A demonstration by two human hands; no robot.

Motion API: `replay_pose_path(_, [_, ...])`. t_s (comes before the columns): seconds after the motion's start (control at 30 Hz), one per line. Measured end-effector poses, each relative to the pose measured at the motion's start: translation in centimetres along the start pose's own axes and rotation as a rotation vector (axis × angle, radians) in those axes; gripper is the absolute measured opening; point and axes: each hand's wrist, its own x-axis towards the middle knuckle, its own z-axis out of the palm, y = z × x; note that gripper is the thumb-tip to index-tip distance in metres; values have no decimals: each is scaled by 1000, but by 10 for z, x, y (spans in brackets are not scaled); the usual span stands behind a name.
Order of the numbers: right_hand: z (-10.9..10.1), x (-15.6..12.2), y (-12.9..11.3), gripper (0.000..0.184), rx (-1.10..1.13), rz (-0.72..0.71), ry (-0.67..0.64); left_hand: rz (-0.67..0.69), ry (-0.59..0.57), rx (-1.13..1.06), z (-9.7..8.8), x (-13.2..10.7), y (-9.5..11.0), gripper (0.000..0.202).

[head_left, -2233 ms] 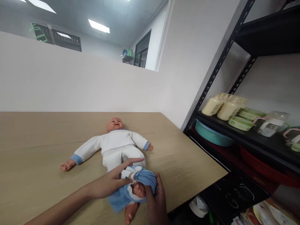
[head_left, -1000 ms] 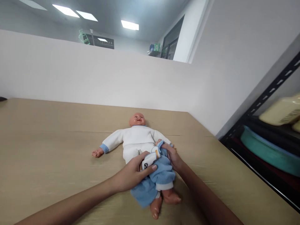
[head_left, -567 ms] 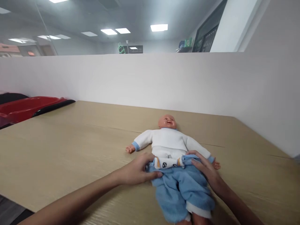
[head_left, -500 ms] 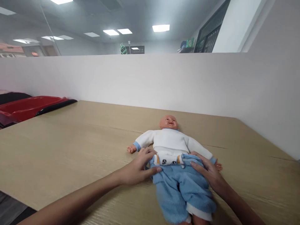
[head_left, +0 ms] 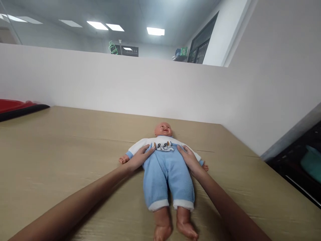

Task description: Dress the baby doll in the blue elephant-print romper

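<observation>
A baby doll (head_left: 163, 130) lies on its back on the tabletop, head towards the wall and bare feet towards me. It wears a white long-sleeved top (head_left: 139, 145) with blue cuffs and light blue overalls (head_left: 167, 164). An animal face with eyes shows on the white bib patch (head_left: 163, 146) at its chest. My left hand (head_left: 140, 156) pinches the upper edge of the overalls on the left side, thumb on top. At the other side, my right hand (head_left: 188, 157) grips the same edge, with its thumb over the cloth. Some fingertips are hidden.
The doll rests on a wide wood-coloured table (head_left: 75, 160). Behind it runs a white wall (head_left: 112, 87) with a window above. A red tub with a black rim (head_left: 22, 110) stands at the far left. Past the right edge are dark items and a teal thing (head_left: 312, 164).
Both hands have drawn the overalls up from the doll's waist to its chest. The cloth now lies straighter, and the lower legs and feet show. The view has shifted to the right.
</observation>
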Motion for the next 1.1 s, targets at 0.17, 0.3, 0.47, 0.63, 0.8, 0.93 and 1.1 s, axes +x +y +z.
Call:
replay_pose_path(0.17, [-18,-15,3,33,-28,-2,-26,8,-47,157,-28,-22,-4,44])
replay_pose_path(0.3, [-43,-38,10,18,-50,25,-121,141,-322,408,-47,-39,-8,43])
replay_pose_path(0.47, [-65,-53,2,33,-138,-11,-354,173,-294,411,-44,-43,-7,46])
replay_pose_path(0.63, [-56,-54,7,26,-116,-93,-309,90,-198,245,-30,-45,-7,37])
replay_pose_path(0.8, [-26,-62,21,31,178,168,20,-195,27,-307,-6,-46,-20,26])
replay_pose_path(0.93, [-8,-73,11,34,359,385,-45,-319,26,-540,6,-44,-25,16])
replay_pose_path(1.1, [-3,-82,7,45,408,389,-157,-369,-33,-576,9,-47,-20,34])
